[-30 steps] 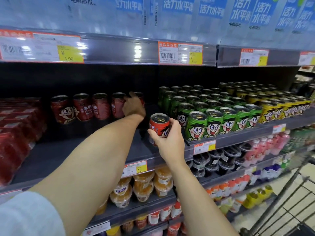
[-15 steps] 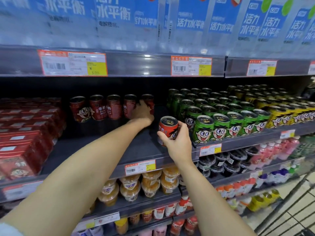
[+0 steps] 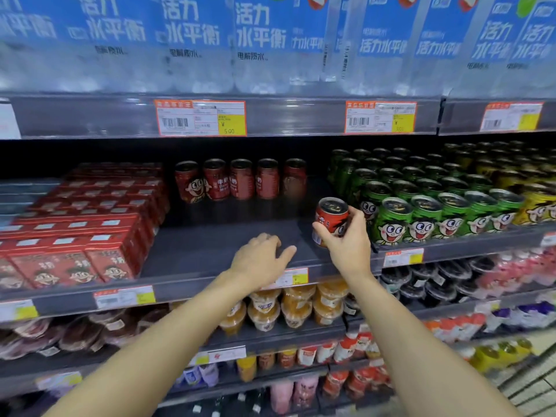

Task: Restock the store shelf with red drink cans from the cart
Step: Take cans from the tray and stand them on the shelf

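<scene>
The left hand (image 3: 261,260) has been drawn back from the rear row of cans to the front of the dark grey metal shelf (image 3: 216,251).

Five dark red cartoon-face cans (image 3: 240,179) are lined up at the shelf's back, between red cartons (image 3: 81,224) and green cans (image 3: 421,203). A bright red drink can (image 3: 329,219) is gripped, tilted, by the right hand (image 3: 346,248) over the shelf front. The left fingers are relaxed and spread, nothing held.

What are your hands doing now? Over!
Right hand grips red can. Left hand open, empty, above shelf. Five red cans at back. Nothing blocking.
</scene>
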### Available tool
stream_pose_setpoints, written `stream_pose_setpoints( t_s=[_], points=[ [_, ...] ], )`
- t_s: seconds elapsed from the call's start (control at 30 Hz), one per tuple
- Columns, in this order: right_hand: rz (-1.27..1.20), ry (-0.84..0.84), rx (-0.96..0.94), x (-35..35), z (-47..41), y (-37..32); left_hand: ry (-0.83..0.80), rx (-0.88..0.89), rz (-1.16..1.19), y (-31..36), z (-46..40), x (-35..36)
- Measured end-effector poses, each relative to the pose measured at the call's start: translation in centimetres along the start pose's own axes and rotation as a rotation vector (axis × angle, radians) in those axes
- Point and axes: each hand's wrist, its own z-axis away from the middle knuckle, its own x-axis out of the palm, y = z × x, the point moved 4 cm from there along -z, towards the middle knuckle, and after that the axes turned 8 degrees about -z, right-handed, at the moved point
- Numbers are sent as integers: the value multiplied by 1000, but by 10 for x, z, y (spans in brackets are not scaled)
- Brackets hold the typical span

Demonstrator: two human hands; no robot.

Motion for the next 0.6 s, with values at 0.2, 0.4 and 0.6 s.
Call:
stream_pose_setpoints(
  t_s=[0.2,0.4,0.6],
  points=[
    [-22,-31,23,-2,0,-5,286,53,-261,7,21,17],
    [-25,-32,45,-1,0,-9,311,43,-224,9,24,9],
    [-14,-91,69,-2,0,-15,288,22,-225,10,28,9]
  ],
)
